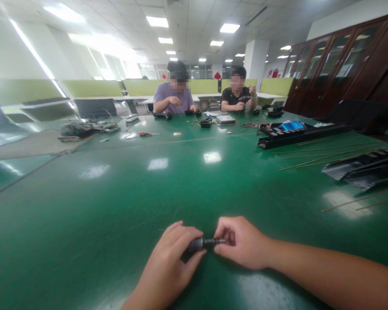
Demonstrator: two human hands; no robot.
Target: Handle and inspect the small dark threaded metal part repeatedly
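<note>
Hands: left hand [174,258] is wrapped round the thick barrel of a dark cylinder [196,244]; right hand [242,243] has thumb and fingertips drawn narrow about the end of its thin shaft [211,241], can't tell if they're really pinching.
Dark cylinder: between the two hands, lying sideways over the near part of the desk [132,206].
Feel: looks like metal, so I'd guess rigid, kinda heavy for its size, not fragile; smooth barrel might slip or roll.
Where to grab: barrel in the palm, since most of the weight's probably there. Shaft looks stiff but skinny, so fingertips only, no sideways levering imo.
Small black box: well beyond the hands, straight ahead [205,123]; contents too small to make out.
Grey box: just right of that one [225,120], can't see inside.
Black channel: ahead and right of the right hand [291,138], blue piece [292,125] in or behind it, can't tell.
Cabinets: farthest off to the right [330,64], glass doors, contents unclear.
</note>
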